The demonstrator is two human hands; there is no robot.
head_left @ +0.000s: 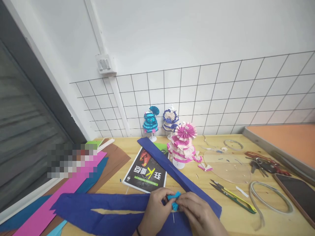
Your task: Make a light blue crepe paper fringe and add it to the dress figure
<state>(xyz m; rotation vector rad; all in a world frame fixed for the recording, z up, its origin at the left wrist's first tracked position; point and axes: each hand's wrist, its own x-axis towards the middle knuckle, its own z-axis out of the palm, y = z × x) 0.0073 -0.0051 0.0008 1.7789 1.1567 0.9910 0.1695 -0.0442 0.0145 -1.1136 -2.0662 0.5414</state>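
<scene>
Both my hands meet low in the middle of the view, over dark blue crepe paper. My left hand and my right hand pinch together a small folded piece of light blue paper between their fingertips. A long dark blue paper strip runs diagonally from behind my hands toward the wall. A thin white stick or wire hangs just below the folded paper.
A black book lies under the strip. Three paper dress figures stand by the wall: pink, blue-white, turquoise. Scissors, keys, a phone, tape rings lie right. Pink and brown sheets lie left.
</scene>
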